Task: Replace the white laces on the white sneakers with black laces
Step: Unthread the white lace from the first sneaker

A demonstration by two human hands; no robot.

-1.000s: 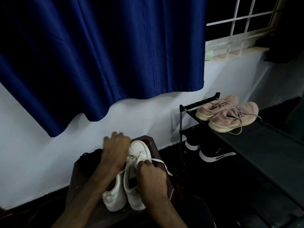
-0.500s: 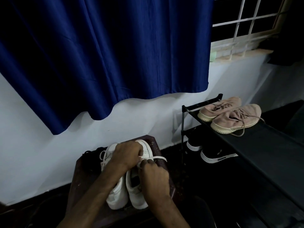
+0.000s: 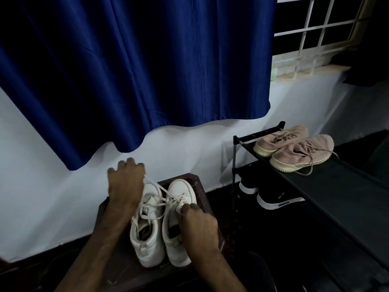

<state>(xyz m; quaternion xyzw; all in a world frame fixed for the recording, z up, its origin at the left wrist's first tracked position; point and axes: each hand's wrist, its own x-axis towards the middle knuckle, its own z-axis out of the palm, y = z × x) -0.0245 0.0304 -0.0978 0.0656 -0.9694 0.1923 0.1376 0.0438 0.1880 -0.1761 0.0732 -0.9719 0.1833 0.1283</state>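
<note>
Two white sneakers (image 3: 164,226) stand side by side on a dark stool (image 3: 202,186) against the wall, toes toward the wall and heels toward the person. The left hand (image 3: 126,182) is raised above the toe of the left sneaker, fingers closed around a white lace (image 3: 160,189) that runs taut and slanting down from it to the front eyelets of the right sneaker. The right hand (image 3: 199,228) rests on the right sneaker's tongue area, its fingertips pinched together at the eyelets where that lace enters; whether they grip the lace itself or the shoe's edge is hard to tell. The left sneaker's own lace lies loose in slack loops across its tongue and opening. Both sneakers are still laced in white, and the dim light shows nothing clearly on the stool behind the left forearm. A dark blue curtain (image 3: 136,66) hangs above, its hem ending well over the stool, with pale wall below it. To the right is a black shoe rack (image 3: 336,190), its top shelf carrying a pair of beige sneakers (image 3: 294,148) with one lace trailing over the shelf. On the lower level sit black shoes (image 3: 273,199) with white soles. Beyond the curtain's right edge, a window with a white grille (image 3: 311,36) shows darkness outside
</note>
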